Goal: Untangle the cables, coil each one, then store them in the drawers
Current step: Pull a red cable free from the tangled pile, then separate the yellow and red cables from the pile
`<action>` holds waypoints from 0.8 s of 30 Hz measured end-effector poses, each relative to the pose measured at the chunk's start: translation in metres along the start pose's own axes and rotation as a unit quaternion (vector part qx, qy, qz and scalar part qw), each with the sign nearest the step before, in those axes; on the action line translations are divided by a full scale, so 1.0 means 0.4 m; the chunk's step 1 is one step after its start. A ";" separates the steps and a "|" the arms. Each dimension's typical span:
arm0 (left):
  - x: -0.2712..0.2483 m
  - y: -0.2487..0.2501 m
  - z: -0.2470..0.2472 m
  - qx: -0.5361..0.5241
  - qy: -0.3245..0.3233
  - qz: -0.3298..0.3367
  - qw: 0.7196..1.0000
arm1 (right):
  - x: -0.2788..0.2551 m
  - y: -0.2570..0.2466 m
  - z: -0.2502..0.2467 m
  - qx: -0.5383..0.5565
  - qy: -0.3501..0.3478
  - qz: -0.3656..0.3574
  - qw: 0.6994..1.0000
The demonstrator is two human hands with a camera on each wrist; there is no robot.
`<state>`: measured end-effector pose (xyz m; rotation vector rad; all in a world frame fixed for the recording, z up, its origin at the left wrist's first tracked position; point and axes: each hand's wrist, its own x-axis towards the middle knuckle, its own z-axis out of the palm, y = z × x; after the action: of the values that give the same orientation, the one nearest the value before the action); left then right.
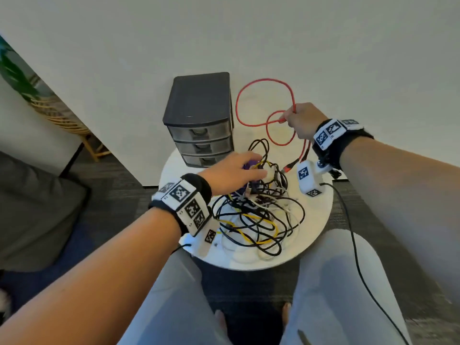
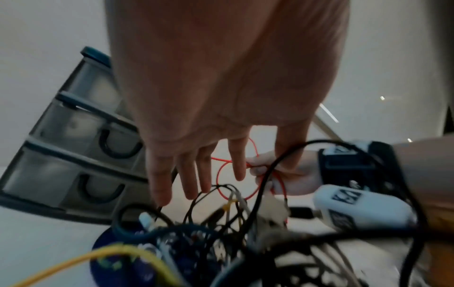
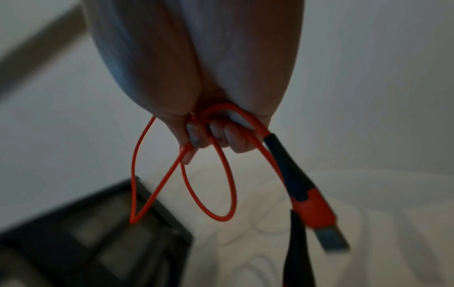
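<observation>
A tangle of black, yellow, white and purple cables (image 1: 256, 215) lies on the round white table (image 1: 316, 220). My left hand (image 1: 249, 168) hovers over its far side with straight, spread fingers (image 2: 159, 186) touching black loops (image 2: 221, 233). My right hand (image 1: 298, 120) is raised right of the black three-drawer unit (image 1: 199, 108) and grips the red cable (image 1: 263, 82), which hangs in loops (image 3: 209, 194). Its red-and-black USB plug (image 3: 317, 209) dangles below the curled fingers (image 3: 211, 136). All three drawers (image 2: 73, 155) are closed.
The wall stands right behind the table. A grey sofa (image 1: 32, 207) and a wicker plant stand (image 1: 57, 113) are to the left. My knees (image 1: 336, 282) are against the table's near edge. A thin black wire (image 1: 353, 245) hangs from my right wrist device.
</observation>
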<state>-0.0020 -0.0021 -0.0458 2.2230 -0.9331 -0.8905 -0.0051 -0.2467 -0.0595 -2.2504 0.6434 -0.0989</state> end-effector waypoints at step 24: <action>0.016 -0.068 0.015 0.005 -0.040 -0.009 0.999 | 0.004 0.053 0.154 -0.238 -0.077 0.036 0.968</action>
<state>0.0077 0.0079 -0.0708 2.2219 -0.9561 -0.9914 0.0038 -0.2184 -0.1174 -2.6545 0.7216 0.2947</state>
